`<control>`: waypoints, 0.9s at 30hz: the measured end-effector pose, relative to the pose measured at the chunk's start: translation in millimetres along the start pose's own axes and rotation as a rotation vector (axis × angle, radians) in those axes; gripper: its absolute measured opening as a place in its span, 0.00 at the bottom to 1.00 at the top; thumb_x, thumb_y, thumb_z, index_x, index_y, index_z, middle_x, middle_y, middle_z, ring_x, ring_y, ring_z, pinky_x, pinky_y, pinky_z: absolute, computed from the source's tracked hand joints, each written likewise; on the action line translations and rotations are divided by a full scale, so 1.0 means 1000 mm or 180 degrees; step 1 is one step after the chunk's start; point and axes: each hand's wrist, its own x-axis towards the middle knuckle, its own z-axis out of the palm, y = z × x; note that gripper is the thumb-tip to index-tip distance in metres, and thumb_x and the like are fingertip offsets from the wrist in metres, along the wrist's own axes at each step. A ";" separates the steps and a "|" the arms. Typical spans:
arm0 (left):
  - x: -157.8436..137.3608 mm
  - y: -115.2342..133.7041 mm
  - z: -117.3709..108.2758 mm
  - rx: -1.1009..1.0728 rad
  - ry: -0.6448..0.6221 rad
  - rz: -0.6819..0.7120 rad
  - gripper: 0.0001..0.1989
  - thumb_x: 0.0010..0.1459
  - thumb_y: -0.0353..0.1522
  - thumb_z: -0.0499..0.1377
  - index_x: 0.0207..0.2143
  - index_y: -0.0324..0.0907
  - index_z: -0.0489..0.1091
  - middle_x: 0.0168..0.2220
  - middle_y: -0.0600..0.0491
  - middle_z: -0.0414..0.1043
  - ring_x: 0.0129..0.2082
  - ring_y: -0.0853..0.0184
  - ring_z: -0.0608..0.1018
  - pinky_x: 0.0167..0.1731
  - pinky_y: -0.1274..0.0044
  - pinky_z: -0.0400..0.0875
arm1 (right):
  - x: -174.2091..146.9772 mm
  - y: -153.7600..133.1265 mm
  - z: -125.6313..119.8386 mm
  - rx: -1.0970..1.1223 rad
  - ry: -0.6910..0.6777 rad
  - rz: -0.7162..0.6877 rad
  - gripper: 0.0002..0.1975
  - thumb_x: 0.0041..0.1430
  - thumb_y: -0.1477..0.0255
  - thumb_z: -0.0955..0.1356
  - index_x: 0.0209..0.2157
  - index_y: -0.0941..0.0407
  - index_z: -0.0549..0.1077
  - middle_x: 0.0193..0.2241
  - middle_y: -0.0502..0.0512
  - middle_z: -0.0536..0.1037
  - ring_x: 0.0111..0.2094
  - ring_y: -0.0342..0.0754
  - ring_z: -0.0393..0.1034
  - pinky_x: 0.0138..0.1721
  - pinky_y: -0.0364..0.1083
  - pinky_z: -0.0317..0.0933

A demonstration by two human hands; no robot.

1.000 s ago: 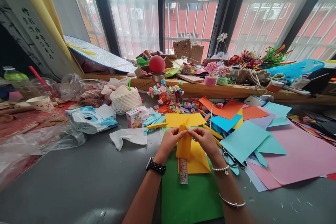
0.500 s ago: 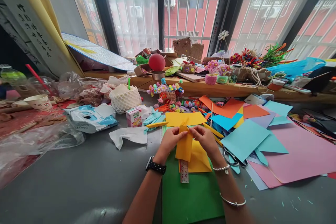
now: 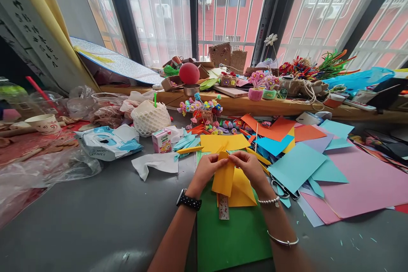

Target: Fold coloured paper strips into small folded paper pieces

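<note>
A strip of yellow paper [image 3: 222, 180] hangs between my two hands above the green sheet [image 3: 232, 238]. My left hand [image 3: 208, 169] pinches its upper left edge between thumb and fingers. At the upper right edge, my right hand [image 3: 249, 167] pinches the same paper, its fingertips close to the left thumb. Beneath lie another piece of yellow paper [image 3: 244, 191] and a patterned ruler [image 3: 224, 209], partly covered by the strip. A wider yellow sheet [image 3: 219, 141] lies just beyond my hands.
Scissors [image 3: 280, 189] and sheets of blue paper [image 3: 298, 165] lie at right, over a large pink sheet [image 3: 363, 182]. On the left are a wipes packet [image 3: 108, 142], a small pink box [image 3: 162, 141] and a white tissue [image 3: 154, 163]. Crocheted flowers [image 3: 204, 110] stand behind.
Both hands keep their pinch on the yellow paper, with the right fingertips shifted slightly closer to the left ones. The whole view has moved a little.
</note>
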 end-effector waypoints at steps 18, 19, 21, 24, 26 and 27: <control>0.001 0.002 -0.001 0.1029 -0.0170 0.0230 0.17 0.41 0.41 0.56 0.12 0.38 0.59 0.15 0.59 0.52 0.18 0.75 0.55 0.18 0.80 0.45 | 0.001 0.004 -0.004 0.0126 -0.0230 0.0117 0.12 0.44 0.64 0.66 0.22 0.60 0.68 0.18 0.48 0.67 0.21 0.40 0.59 0.24 0.41 0.54; 0.001 0.002 -0.002 0.1067 -0.0144 0.0243 0.17 0.41 0.41 0.56 0.12 0.38 0.58 0.15 0.59 0.51 0.17 0.75 0.55 0.18 0.80 0.45 | 0.001 0.004 -0.003 0.0035 -0.0211 0.0068 0.12 0.45 0.64 0.65 0.22 0.60 0.68 0.18 0.49 0.67 0.21 0.41 0.59 0.24 0.41 0.54; 0.002 0.001 -0.002 0.1182 -0.0095 0.0272 0.18 0.41 0.41 0.56 0.12 0.39 0.56 0.14 0.59 0.51 0.17 0.75 0.55 0.18 0.80 0.44 | 0.001 0.004 -0.001 -0.0320 -0.0127 -0.0124 0.11 0.47 0.65 0.64 0.23 0.59 0.67 0.19 0.50 0.68 0.21 0.42 0.60 0.23 0.41 0.55; 0.004 -0.003 -0.003 0.1409 0.0021 0.0332 0.16 0.42 0.40 0.55 0.12 0.39 0.57 0.15 0.59 0.52 0.18 0.74 0.56 0.18 0.79 0.45 | 0.002 0.005 0.002 -0.1228 0.0029 -0.0662 0.09 0.51 0.69 0.62 0.23 0.58 0.67 0.22 0.53 0.69 0.24 0.44 0.62 0.25 0.42 0.55; 0.004 -0.005 -0.003 0.1528 0.0090 0.0373 0.15 0.43 0.39 0.54 0.13 0.39 0.56 0.15 0.59 0.52 0.18 0.74 0.56 0.18 0.79 0.45 | 0.002 0.006 0.004 -0.1769 0.0024 -0.0962 0.08 0.52 0.72 0.60 0.23 0.58 0.65 0.23 0.53 0.69 0.26 0.45 0.62 0.26 0.42 0.54; 0.004 -0.006 -0.003 0.1579 0.0104 0.0395 0.15 0.43 0.38 0.54 0.12 0.39 0.55 0.14 0.59 0.52 0.18 0.74 0.56 0.18 0.79 0.45 | 0.001 0.007 0.005 -0.1960 -0.0014 -0.1033 0.07 0.53 0.73 0.59 0.24 0.58 0.65 0.23 0.53 0.68 0.26 0.45 0.62 0.27 0.42 0.54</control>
